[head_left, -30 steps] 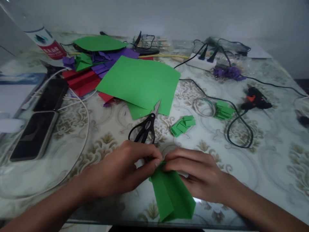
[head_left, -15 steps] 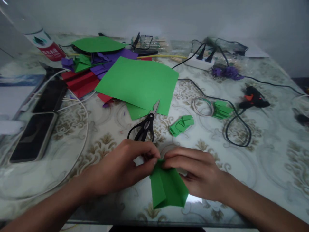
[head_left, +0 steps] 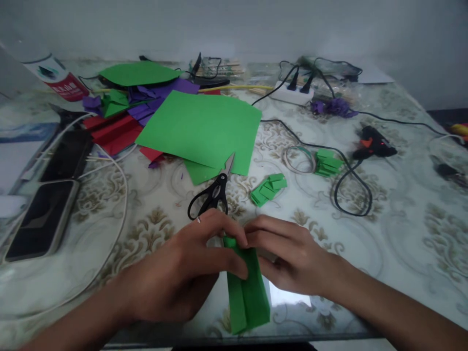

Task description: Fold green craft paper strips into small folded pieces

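Near the table's front edge, a creased green paper strip with folded-in sides is held between both hands. My left hand grips its upper left part, the thumb lying across the paper. The fingers of my right hand pinch its upper right edge. Just beyond my left hand lie black-handled scissors, blades pointing away and slightly apart. A small folded green paper piece rests beyond my right hand, and another folded green piece sits farther right beside a roll of tape.
Large green sheets lie mid-table, with red paper and purple paper behind. A glue gun and its looped cable are at right, near a power strip. Phones and a white cable occupy the left.
The green strip's sides have come closer together, making it narrower. My left thumb has moved down over the paper. The whole view has shifted slightly.
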Tool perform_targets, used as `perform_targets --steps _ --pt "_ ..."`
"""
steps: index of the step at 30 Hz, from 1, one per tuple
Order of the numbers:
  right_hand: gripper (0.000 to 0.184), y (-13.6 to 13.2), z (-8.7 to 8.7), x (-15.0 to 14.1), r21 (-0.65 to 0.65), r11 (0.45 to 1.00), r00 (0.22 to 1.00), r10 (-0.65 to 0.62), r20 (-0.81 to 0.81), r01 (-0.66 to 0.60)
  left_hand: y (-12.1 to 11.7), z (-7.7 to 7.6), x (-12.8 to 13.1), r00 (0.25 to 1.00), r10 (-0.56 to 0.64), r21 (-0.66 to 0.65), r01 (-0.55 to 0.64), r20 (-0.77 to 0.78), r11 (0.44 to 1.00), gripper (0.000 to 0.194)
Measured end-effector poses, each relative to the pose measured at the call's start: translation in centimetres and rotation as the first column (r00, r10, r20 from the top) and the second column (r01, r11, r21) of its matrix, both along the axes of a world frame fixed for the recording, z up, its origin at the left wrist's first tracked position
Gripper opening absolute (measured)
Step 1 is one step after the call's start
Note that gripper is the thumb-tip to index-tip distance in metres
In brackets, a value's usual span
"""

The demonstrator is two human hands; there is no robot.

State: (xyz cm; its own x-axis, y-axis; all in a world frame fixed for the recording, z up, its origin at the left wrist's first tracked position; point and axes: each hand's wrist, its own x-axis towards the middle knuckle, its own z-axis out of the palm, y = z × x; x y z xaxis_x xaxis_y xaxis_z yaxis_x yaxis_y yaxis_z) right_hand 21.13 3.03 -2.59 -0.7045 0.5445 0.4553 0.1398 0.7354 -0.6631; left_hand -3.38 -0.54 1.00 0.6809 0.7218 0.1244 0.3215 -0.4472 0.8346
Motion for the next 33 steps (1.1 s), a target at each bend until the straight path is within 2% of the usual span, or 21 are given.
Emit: perform_targets --steps 3,5,8,15,23,29,33 --pt "0.014 0.0 0.0 -0.1 0.006 1.0 1.0 0.01 -0.003 -0.01 0.0 -0.2 0.6 1.0 0.015 0.061 -0.017 0.024 0.998 0.042" --pt "0.013 0.0 0.0 -0.1 0.023 1.0 1.0 0.004 0.001 -0.004 0.1 -0.4 0.9 0.996 0.006 0.121 -0.018 0.092 0.992 0.034" --pt "0.014 -0.1 0.1 -0.1 0.043 0.999 1.0 -0.013 0.018 0.013 0.3 -0.5 1.1 0.988 -0.02 0.17 -0.006 0.155 0.985 0.029" --pt "0.014 -0.1 0.0 -0.2 0.035 0.999 0.999 0.005 0.036 -0.006 0.2 -0.1 0.9 0.995 -0.016 0.301 -0.016 0.102 0.954 0.027" --pt "0.012 -0.2 -0.1 0.0 0.014 1.0 0.999 0.01 0.04 -0.01 -0.1 0.0 1.0 0.997 0.016 0.357 -0.043 0.078 0.933 0.025" --pt "0.01 -0.3 -0.2 -0.2 0.008 0.998 0.998 -0.057 -0.018 0.057 -0.6 -0.2 1.0 0.993 0.092 0.46 -0.114 0.071 0.88 0.015" --pt "0.016 -0.3 -0.1 -0.3 -0.014 0.999 0.999 -0.037 -0.004 0.037 -0.9 -0.5 1.0 0.99 0.117 0.508 -0.14 0.078 0.85 0.015"
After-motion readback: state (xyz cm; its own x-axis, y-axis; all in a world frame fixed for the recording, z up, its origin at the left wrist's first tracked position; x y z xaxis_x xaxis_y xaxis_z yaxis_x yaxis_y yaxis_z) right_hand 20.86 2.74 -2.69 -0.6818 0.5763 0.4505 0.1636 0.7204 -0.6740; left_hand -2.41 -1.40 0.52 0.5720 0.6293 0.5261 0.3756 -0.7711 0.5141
